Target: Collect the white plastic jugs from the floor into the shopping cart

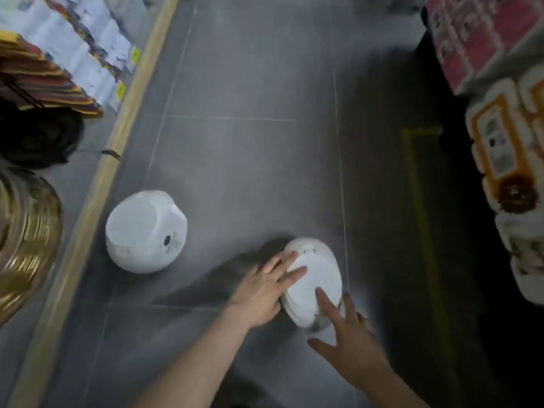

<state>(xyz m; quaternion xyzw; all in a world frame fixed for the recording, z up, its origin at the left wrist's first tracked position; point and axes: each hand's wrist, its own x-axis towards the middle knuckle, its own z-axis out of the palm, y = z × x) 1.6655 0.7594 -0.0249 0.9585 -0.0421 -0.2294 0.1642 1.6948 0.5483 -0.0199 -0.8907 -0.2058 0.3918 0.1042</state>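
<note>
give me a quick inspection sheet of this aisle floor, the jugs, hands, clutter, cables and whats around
surface: grey tiled floor, pale grout lines.
job's things: two white jugs on the floor; near jug between the hands, far jug lies apart by the wooden shelf edge. shopping cart: nothing seen.
clutter: nothing seen on the floor besides the jugs.
grippers: left hand has straight fingers laid on the near jug; right hand spread, forefinger touching it. No curled grip visible.
cables: nothing seen.
surroundings: packaged goods on the left shelf, gold containers lower left, red packs and white-orange packs on the right.
</note>
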